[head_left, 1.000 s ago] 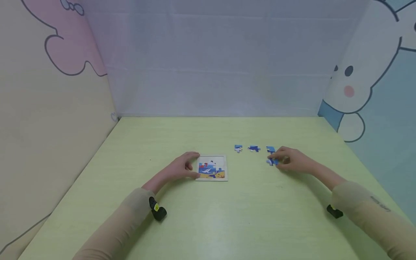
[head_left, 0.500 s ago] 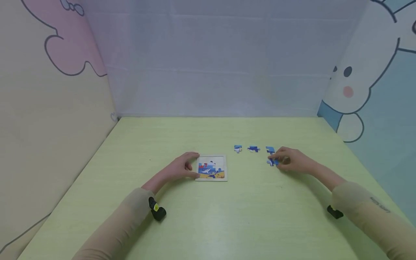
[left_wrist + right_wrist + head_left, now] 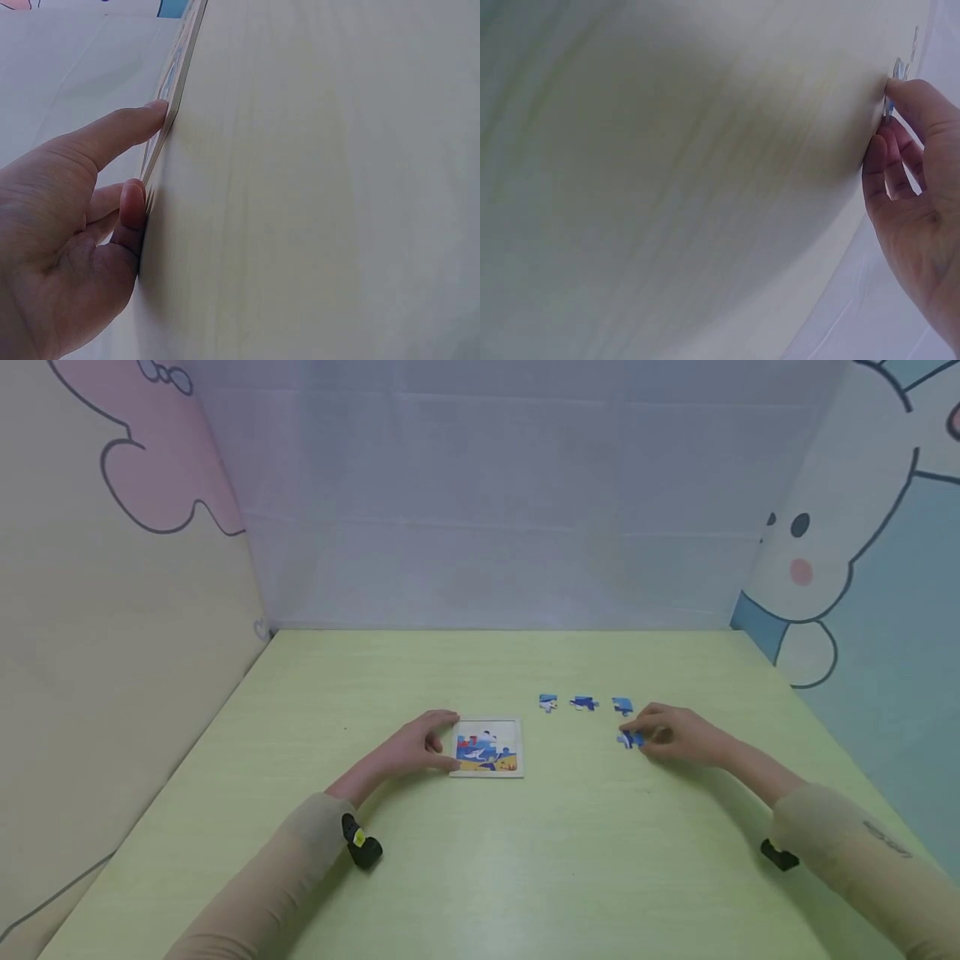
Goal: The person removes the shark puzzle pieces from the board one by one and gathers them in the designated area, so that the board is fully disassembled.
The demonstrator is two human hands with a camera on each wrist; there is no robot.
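Observation:
A partly filled jigsaw puzzle (image 3: 487, 752) in a white square frame lies flat on the table, showing a sea scene with yellow sand along the bottom. My left hand (image 3: 416, 746) grips the frame's left side, its thumb at the lower corner and a finger at the upper one. In the left wrist view, the frame's edge (image 3: 182, 75) runs past my fingers. Over to the right, my right hand (image 3: 682, 735) pinches a blue and white puzzle piece (image 3: 627, 739) at the table surface. My right fingers partly hide that piece in the right wrist view.
Three loose puzzle pieces lie in a row behind: a white and blue one (image 3: 548, 702), a dark blue one (image 3: 583, 702) and a light blue one (image 3: 622, 705). The pale yellow-green table (image 3: 480, 877) ends at a whitish curtain (image 3: 480, 527), with cartoon-printed sheets at both sides.
My right hand has shifted slightly down and right with its puzzle piece, which now stands apart from the light blue one behind. My left hand stays on the jigsaw puzzle's frame.

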